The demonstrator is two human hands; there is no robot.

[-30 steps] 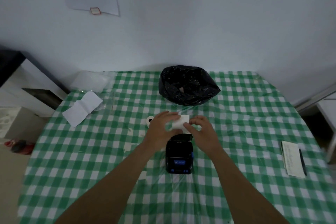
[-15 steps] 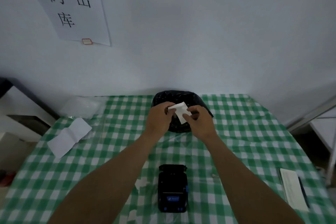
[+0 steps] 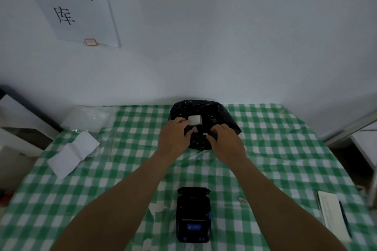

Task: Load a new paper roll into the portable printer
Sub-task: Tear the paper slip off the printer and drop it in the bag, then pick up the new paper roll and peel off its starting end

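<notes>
The black portable printer point(image 3: 193, 215) lies on the green checked tablecloth point(image 3: 265, 165) near me, blue screen towards me, lid at its far end. Both hands are stretched out over the open black bin bag point(image 3: 223, 117) at the table's far edge. My left hand point(image 3: 174, 137) pinches a small white piece of paper point(image 3: 195, 120) above the bag's mouth. My right hand point(image 3: 227, 143) is curled just right of it, with a tiny white scrap point(image 3: 205, 134) at its fingertips. No paper roll is in view.
A creased white sheet point(image 3: 73, 155) and a clear plastic bag point(image 3: 87, 118) lie at the far left. A notepad with a pen point(image 3: 332, 216) sits at the right edge. Pale scraps point(image 3: 157, 208) lie left of the printer. A paper sign point(image 3: 71, 6) hangs on the wall.
Both hands lifted the white paper piece from the printer and carried it away from me to over the bin bag. The right hand has come off the piece.
</notes>
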